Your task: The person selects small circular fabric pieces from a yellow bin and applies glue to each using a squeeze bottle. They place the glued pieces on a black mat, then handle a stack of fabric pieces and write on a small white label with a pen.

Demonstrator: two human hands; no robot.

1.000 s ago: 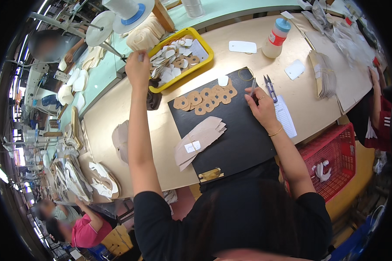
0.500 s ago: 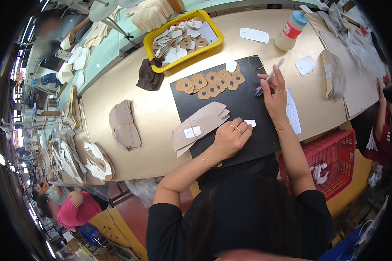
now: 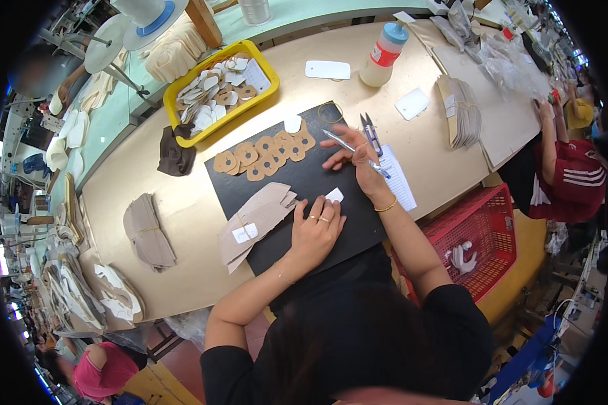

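My left hand (image 3: 315,233) lies palm down on a black mat (image 3: 358,223), fingers bent and spread, holding nothing visible. Just beyond its fingertips is a small white tag (image 3: 334,195). My right hand (image 3: 365,169) is raised over the mat's right side with a pen (image 3: 342,142) between its fingers, some of them stretched out. Left of my left hand lies a bundle of beige cut pieces (image 3: 267,214) with a white label (image 3: 244,233) on it. Several overlapping brown pieces with dark holes (image 3: 265,162) form rows farther back, beside a white piece (image 3: 292,124).
Behind the mat stand a yellow tray (image 3: 271,88) of cut pieces and a glue-like bottle with a blue cap (image 3: 381,57). Thread snips (image 3: 371,131) and a written sheet (image 3: 398,182) lie right. A red basket (image 3: 503,229) sits below the table edge. Another person (image 3: 574,175) is at far right.
The view has shifted, so the table appears farther left and lower. My left fingers have loosened and spread beside the tag. The pen has tipped over in my right hand, whose fingers have opened outward.
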